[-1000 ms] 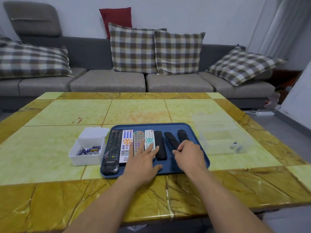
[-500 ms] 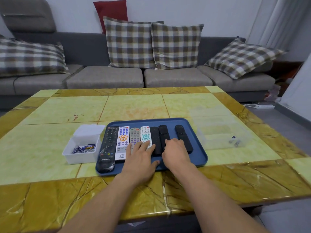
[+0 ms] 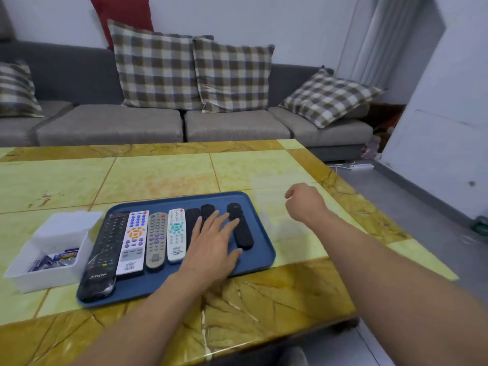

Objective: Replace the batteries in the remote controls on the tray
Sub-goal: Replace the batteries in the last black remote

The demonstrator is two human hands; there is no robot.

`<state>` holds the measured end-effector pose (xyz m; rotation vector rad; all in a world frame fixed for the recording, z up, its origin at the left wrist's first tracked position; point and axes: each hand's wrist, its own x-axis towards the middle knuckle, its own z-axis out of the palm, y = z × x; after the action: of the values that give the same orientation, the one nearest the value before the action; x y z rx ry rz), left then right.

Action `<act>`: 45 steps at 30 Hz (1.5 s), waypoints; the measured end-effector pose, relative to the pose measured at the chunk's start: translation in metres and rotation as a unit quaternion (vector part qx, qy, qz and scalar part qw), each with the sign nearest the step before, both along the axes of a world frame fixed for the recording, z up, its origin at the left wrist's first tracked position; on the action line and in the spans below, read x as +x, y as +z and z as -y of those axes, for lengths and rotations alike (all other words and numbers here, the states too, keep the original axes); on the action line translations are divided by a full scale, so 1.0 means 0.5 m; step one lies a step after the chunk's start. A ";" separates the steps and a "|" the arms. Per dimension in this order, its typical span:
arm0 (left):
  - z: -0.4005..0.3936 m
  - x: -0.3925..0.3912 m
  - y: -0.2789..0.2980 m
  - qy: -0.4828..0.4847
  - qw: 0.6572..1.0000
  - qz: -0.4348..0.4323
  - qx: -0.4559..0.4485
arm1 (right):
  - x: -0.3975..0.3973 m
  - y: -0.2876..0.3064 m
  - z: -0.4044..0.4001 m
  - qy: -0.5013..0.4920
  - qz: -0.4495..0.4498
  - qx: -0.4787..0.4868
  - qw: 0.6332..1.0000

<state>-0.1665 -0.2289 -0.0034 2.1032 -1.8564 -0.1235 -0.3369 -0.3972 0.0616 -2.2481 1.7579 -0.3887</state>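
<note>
tray: a blue tray lies flat on the yellow marble-patterned table, near its front edge.
remotes: seven lie side by side on the tray, long ways front to back. from the left: a large black remote whose near end overhangs the tray's front rim, a white remote with blue and orange buttons, a grey remote, a white remote with teal buttons, then three slim black remotes, two of them partly under the left hand.
left hand: the left hand lies flat on the tray, palm down, fingers straight and spread; the fingertips rest across the slim black remotes, the thumb on the tray floor. it grips nothing.
right hand: the right hand is raised above the table to the right of the tray, clear of it, fingers curled inward; whether they hold anything cannot be told.
white box: an open white box stands just left of the tray, with batteries inside; its lid is propped at the far end.
clear box: a see-through plastic box sits right of the tray, faint, below the right hand.
background: a grey sofa with checked cushions stands behind the table.
</note>
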 end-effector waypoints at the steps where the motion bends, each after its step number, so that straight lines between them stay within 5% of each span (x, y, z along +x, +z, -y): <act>1: 0.024 -0.012 0.008 -0.018 1.000 0.008 0.001 | -0.016 0.005 0.033 0.015 -0.087 0.023 0.996; 6: 0.132 -0.076 0.058 -0.120 0.991 0.047 0.026 | -0.042 0.013 0.132 0.146 -0.385 0.105 0.905; 13: 0.188 -0.109 0.028 -0.159 0.980 0.065 0.100 | -0.038 0.000 0.148 0.187 -0.477 0.099 0.853; 19: 0.184 -0.108 0.022 -0.162 0.982 0.024 0.093 | -0.036 -0.023 0.158 0.196 -0.463 0.081 0.860; 23: 0.170 -0.079 0.019 0.054 0.994 -0.084 -0.034 | -0.018 -0.021 0.160 0.215 -0.390 0.126 0.887; 26: 0.163 -0.049 0.023 0.160 0.985 -0.042 0.049 | 0.008 -0.032 0.155 0.229 -0.354 0.148 0.895; 32: 0.172 -0.076 0.017 0.147 0.974 0.041 0.164 | 0.009 -0.046 0.151 0.214 -0.338 0.137 0.906; 41: 0.133 -0.060 0.040 0.170 0.969 -0.177 0.012 | -0.026 -0.051 0.132 0.163 -0.256 0.155 0.940; 45: 0.092 -0.044 0.062 0.135 0.901 -0.404 -0.083 | -0.013 -0.039 0.106 0.126 -0.274 0.142 0.943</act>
<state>-0.1885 -0.2748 0.0278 1.7616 -1.0360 -0.6361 -0.3434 -0.4504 0.0420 -2.4598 1.5753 0.5610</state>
